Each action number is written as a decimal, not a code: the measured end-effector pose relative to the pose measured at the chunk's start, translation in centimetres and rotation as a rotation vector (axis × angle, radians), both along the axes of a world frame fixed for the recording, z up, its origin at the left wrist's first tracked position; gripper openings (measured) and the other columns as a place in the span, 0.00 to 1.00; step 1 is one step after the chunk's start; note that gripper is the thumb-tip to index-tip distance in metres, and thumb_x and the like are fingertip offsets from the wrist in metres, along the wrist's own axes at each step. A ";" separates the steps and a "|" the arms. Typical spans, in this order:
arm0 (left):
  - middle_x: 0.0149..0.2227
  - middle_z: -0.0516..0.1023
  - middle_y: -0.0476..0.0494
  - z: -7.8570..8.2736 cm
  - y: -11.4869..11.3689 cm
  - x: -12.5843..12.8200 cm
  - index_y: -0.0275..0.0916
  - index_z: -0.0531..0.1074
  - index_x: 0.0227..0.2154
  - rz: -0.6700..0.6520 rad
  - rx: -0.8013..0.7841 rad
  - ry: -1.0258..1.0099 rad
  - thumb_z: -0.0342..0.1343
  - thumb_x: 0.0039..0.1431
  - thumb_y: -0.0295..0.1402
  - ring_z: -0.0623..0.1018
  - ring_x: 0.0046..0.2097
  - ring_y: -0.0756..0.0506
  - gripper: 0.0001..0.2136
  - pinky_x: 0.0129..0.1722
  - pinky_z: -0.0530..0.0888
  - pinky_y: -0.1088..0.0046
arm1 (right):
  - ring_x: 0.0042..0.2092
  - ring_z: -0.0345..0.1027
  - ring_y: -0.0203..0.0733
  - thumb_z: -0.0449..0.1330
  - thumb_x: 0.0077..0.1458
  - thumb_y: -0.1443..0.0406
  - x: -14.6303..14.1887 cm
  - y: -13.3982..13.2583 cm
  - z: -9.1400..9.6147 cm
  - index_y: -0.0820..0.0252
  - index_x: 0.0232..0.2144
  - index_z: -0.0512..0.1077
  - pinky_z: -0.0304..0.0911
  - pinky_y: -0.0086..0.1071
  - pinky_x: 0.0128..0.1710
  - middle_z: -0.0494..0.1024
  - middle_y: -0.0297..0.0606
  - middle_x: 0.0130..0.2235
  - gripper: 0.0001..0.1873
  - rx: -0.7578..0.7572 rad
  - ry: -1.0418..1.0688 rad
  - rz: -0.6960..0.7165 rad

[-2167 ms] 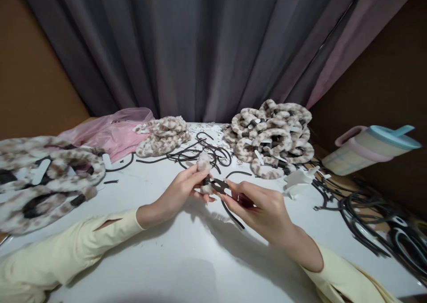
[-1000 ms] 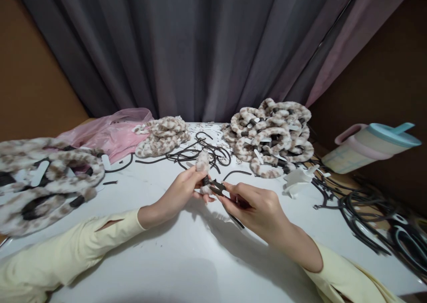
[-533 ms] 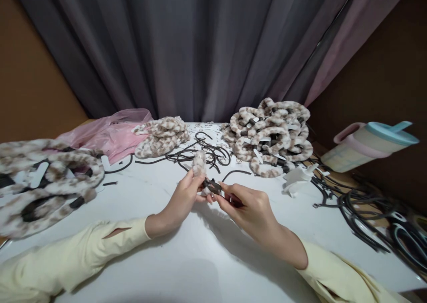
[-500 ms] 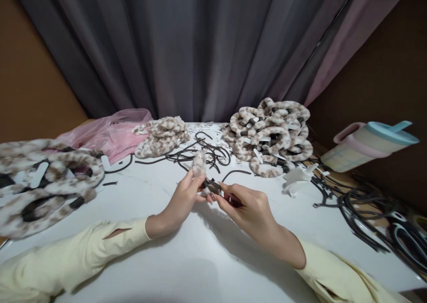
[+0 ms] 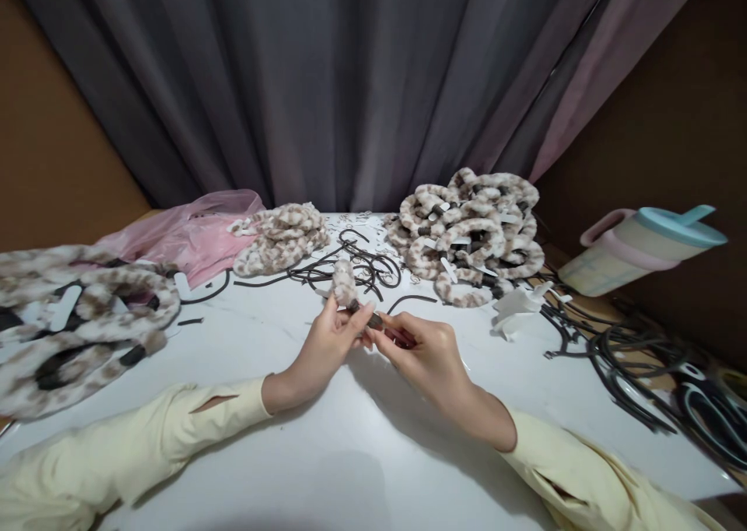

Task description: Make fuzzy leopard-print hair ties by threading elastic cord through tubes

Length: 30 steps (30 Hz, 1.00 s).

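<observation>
Over the middle of the table, my left hand [image 5: 330,340] is closed round a fluffy white-and-brown plush band [image 5: 344,282], whose upper end sticks up above the thumb. My right hand [image 5: 423,352] pinches at a small dark piece [image 5: 374,322] at the lower end of the band, and the fingertips of both hands almost meet there. Something dark red shows inside the right hand's curled fingers; its kind is hidden. Just behind the hands lies a tangle of thin black cords [image 5: 362,262].
Piled plush rings with dark wraps and white tags stand at back right [image 5: 472,235] and left [image 5: 87,313]. A smaller plush heap [image 5: 283,239] adjoins a pink plastic bag [image 5: 198,235]. At right are crumpled white paper [image 5: 517,313], black cables [image 5: 618,360] and a lidded tumbler [image 5: 618,258].
My left thumb has moved over the dark piece, covering more of it. My right hand has shifted slightly left, closer to the left. The view has moved a little.
</observation>
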<state>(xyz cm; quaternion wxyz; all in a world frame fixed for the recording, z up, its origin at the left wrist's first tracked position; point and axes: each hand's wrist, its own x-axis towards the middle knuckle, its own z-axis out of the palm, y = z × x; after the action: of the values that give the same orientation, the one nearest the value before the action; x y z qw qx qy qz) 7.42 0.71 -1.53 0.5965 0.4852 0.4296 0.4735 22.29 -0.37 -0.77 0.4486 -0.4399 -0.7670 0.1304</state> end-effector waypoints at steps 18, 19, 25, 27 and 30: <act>0.26 0.71 0.52 0.3 0.8 -0.4 0.37 0.61 0.42 0.029 0.065 0.045 0.57 0.54 0.45 0.72 0.25 0.52 0.20 0.29 0.73 0.75 | 0.17 0.58 0.31 0.50 0.61 0.63 0.3 -0.3 -0.8 0.67 0.31 0.71 0.51 0.26 0.17 0.70 0.34 0.18 0.14 0.410 -0.284 -0.052; 0.27 0.72 0.51 0.4 1.0 -0.6 0.37 0.61 0.42 0.048 0.062 0.032 0.57 0.54 0.45 0.72 0.25 0.52 0.20 0.29 0.74 0.75 | 0.17 0.58 0.31 0.51 0.61 0.63 0.5 -0.3 -0.7 0.67 0.30 0.72 0.51 0.25 0.17 0.70 0.34 0.18 0.14 0.391 -0.275 -0.048; 0.28 0.72 0.50 1.3 1.7 -1.9 0.37 0.63 0.36 -0.150 -0.059 -0.148 0.57 0.55 0.43 0.73 0.27 0.53 0.15 0.36 0.76 0.71 | 0.17 0.53 0.28 0.61 0.51 0.59 2.5 1.1 1.8 0.64 0.20 0.72 0.49 0.24 0.15 0.69 0.33 0.15 0.15 -0.280 0.019 0.069; 0.28 0.73 0.49 0.9 1.7 -2.2 0.37 0.64 0.36 -0.243 -0.120 -0.200 0.58 0.56 0.42 0.72 0.25 0.54 0.14 0.38 0.77 0.70 | 0.16 0.50 0.28 0.62 0.50 0.56 3.3 1.9 2.4 0.65 0.23 0.75 0.47 0.25 0.14 0.72 0.35 0.17 0.16 -0.572 0.090 0.168; 0.28 0.74 0.48 -0.3 2.0 -2.6 0.36 0.65 0.35 -0.324 -0.214 -0.270 0.59 0.55 0.40 0.69 0.21 0.56 0.14 0.38 0.77 0.69 | 0.16 0.47 0.26 0.63 0.49 0.54 4.1 2.8 2.2 0.66 0.25 0.77 0.45 0.24 0.13 0.74 0.37 0.19 0.18 -0.784 0.105 0.301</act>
<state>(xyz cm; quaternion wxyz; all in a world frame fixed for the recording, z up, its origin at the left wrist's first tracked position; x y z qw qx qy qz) 4.86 2.72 -1.88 0.7649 0.4141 0.3103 0.3837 26.38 2.46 1.40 0.2618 -0.4529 -0.6912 0.4986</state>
